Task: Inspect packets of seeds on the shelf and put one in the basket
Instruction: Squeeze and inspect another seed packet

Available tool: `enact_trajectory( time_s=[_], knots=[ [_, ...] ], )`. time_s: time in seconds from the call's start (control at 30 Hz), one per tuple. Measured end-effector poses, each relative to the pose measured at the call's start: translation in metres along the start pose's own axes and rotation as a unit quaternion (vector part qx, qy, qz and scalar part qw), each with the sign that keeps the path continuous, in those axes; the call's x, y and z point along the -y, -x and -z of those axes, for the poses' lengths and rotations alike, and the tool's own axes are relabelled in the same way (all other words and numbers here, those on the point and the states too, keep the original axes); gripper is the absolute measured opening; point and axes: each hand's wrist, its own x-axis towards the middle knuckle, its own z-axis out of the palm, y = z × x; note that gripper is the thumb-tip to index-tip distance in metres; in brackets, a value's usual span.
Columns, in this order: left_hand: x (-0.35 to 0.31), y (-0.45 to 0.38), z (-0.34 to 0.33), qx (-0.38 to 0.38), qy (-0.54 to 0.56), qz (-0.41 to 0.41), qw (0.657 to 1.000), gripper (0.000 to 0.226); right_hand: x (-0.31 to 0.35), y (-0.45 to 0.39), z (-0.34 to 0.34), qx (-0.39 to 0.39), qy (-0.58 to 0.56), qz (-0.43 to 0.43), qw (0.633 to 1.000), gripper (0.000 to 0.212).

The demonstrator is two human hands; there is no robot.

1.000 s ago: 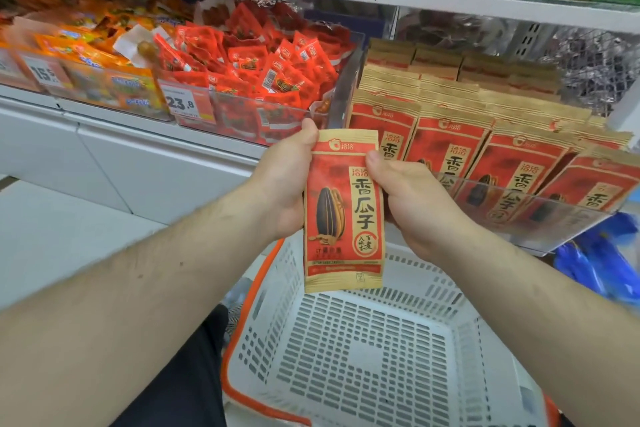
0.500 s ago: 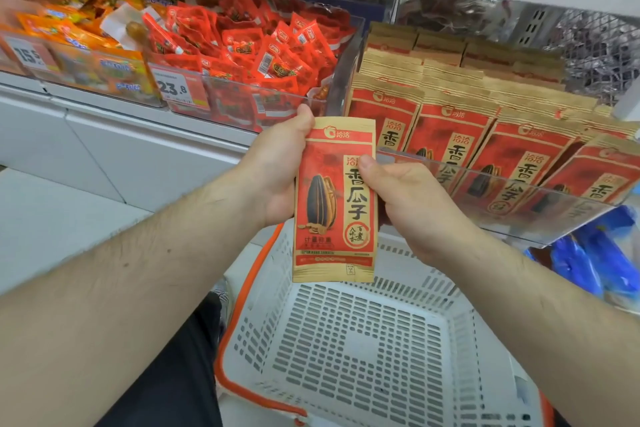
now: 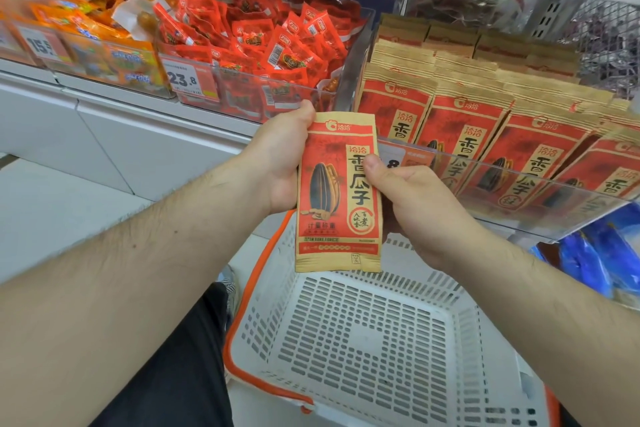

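A red and tan packet of sunflower seeds (image 3: 332, 204) is held upright, face toward me, above the far rim of the white slotted basket (image 3: 367, 350). My left hand (image 3: 280, 163) grips its left edge, thumb at the top corner. My right hand (image 3: 412, 204) pinches its right edge, thumb on the front. Rows of the same seed packets (image 3: 485, 135) stand on the shelf behind a clear plastic lip, just right of the held packet.
A clear bin of small red snack sachets (image 3: 263, 45) sits left of the seed rows, with orange packs (image 3: 86, 31) further left. Blue bags (image 3: 602, 260) lie on the lower right. The basket has an orange rim (image 3: 242, 291) and holds nothing.
The packet and both hands have held their grip, with the packet drifting slightly down and left in view. The shelf rows look nearer now.
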Motion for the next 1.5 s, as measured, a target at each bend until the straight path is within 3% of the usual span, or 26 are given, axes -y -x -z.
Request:
enact_trajectory(
  time_s=[0.1, 0.57, 0.9, 1.1, 1.2, 1.37, 1.43, 1.5],
  knots=[
    [-0.001, -0.001, 0.001, -0.005, 0.025, -0.001, 1.0, 0.052, 0.001, 0.001, 0.001, 0.032, -0.034, -0.029, 0.998, 0.051],
    [-0.004, -0.003, 0.008, -0.017, 0.041, 0.018, 0.999, 0.055, -0.001, 0.002, 0.01, 0.147, -0.048, 0.008, 0.988, 0.029],
    [-0.004, -0.003, 0.012, -0.045, 0.026, -0.004, 0.999, 0.051, 0.004, 0.002, 0.016, 0.226, -0.031, 0.003, 0.974, 0.05],
    [0.005, -0.007, 0.011, -0.122, -0.078, -0.065, 0.987, 0.035, 0.005, 0.009, -0.005, 0.098, 0.163, 0.024, 0.981, 0.039],
    [0.01, 0.0, 0.004, -0.115, -0.085, -0.072, 0.987, 0.039, 0.0, 0.01, -0.015, 0.052, 0.239, 0.058, 0.968, 0.038],
    [0.014, 0.001, 0.001, -0.077, -0.09, -0.068, 0.991, 0.045, 0.001, 0.018, -0.021, 0.083, 0.277, 0.084, 0.954, 0.015],
    [0.015, 0.003, -0.001, -0.036, -0.109, -0.071, 0.991, 0.046, 0.004, 0.017, -0.022, 0.059, 0.274, 0.082, 0.956, 0.044],
    [0.016, 0.004, -0.003, 0.02, -0.13, -0.065, 0.989, 0.052, 0.006, 0.014, -0.02, 0.007, 0.246, 0.092, 0.965, 0.051]
  ],
)
